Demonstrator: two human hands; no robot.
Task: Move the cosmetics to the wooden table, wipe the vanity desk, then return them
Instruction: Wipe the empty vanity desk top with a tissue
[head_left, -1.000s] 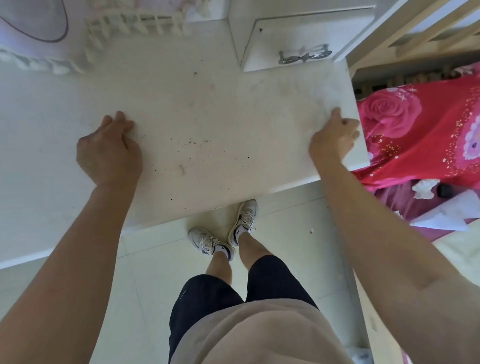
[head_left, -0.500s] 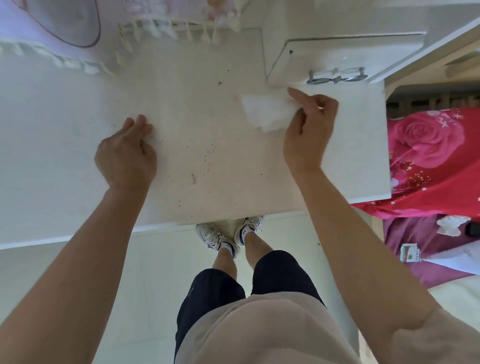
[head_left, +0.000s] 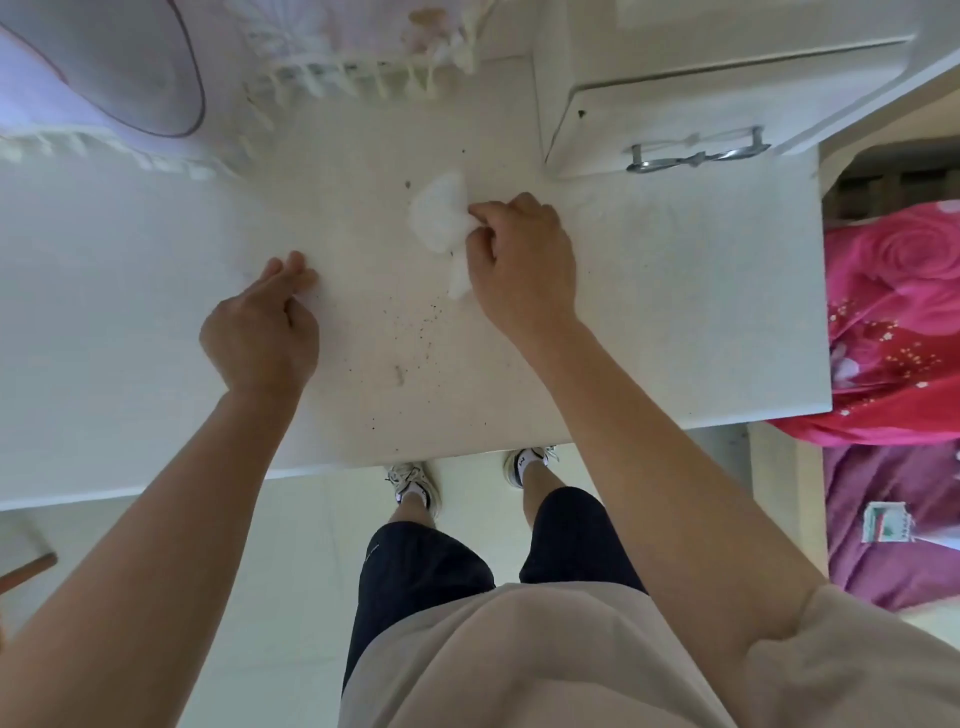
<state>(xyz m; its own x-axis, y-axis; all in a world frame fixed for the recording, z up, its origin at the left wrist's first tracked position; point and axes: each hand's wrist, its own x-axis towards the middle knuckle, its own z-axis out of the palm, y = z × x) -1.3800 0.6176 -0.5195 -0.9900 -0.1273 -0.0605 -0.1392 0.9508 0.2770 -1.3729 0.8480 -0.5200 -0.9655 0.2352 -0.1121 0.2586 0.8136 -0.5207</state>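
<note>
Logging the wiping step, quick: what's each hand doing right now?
Left hand: open, resting on the vanity desk, holding nothing.
Right hand: closed, pinching the white tissue against the desk.

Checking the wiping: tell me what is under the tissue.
The tissue lies on the white desk, pinched by the right hand. Dark specks show on the bare desk nearer the person. Any dirt beneath the tissue is covered.
</note>
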